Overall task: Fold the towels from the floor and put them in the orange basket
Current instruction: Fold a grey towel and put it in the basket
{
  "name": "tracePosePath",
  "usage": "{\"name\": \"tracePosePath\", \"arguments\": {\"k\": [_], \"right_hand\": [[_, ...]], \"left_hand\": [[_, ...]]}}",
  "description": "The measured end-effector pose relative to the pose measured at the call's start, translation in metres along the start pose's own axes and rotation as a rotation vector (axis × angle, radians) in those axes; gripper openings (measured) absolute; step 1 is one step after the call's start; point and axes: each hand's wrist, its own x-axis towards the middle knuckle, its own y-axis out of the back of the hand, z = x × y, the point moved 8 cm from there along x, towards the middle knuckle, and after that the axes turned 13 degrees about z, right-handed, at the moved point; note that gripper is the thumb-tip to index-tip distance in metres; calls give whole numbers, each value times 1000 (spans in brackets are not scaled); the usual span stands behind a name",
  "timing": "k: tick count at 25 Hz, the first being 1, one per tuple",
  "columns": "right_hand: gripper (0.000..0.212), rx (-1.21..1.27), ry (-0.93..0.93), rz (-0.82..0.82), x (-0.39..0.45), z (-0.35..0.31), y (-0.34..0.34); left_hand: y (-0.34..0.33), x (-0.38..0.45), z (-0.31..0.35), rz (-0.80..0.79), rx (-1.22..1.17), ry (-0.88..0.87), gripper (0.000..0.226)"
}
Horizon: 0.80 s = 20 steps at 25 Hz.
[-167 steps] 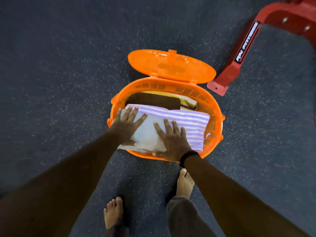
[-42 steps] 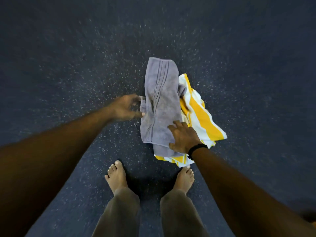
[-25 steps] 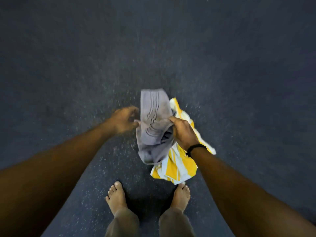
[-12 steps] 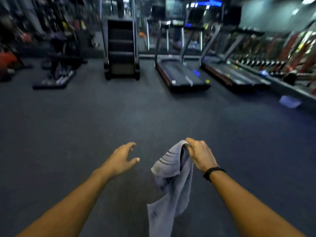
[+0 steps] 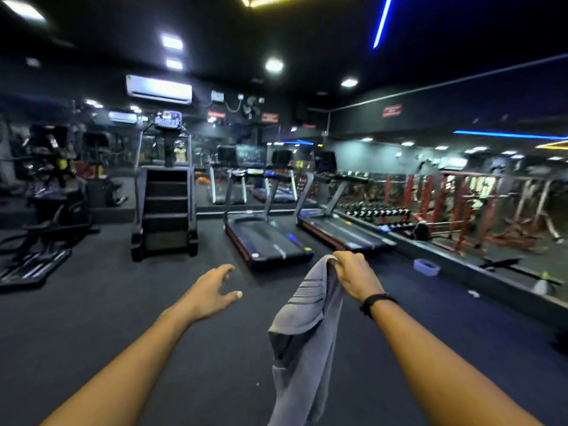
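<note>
So right now the right hand (image 5: 353, 276) is bunched around the top edge of a grey terry towel with dark woven stripes (image 5: 302, 342), fingers curled tight over the cloth, and the rest of it just hangs straight down in the air in front of the body. Long axis is pretty much vertical, gripped end up by the hand, loose end running out of the bottom of the shot, striped band near the top. The left hand (image 5: 212, 292) is empty, fingers spread and relaxed, reaching across toward the towel but well short of touching it. As for progress, I'd say this one is only picked up, not folded at all yet, it's all crumpled and twisted. The orange basket isn't in the shot, so no idea from here how full it is. Left to do: get a second corner, fold, drop it in.
</note>
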Motion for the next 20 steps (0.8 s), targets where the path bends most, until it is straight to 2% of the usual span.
{"name": "tracePosePath", "arguments": {"k": [5,11,20], "right_hand": [[25,-180,-98,113,-18,38,114],[29,-369,-357,174,-115,86,231],[32,-604,-715,294,-316,109,422]], "left_hand": [[-8,8,83,-61,-41,-163,66],[-56,-21,197,-240,-133,-417,63],[-128,-172,374,-524,-349,-686,65]]}}
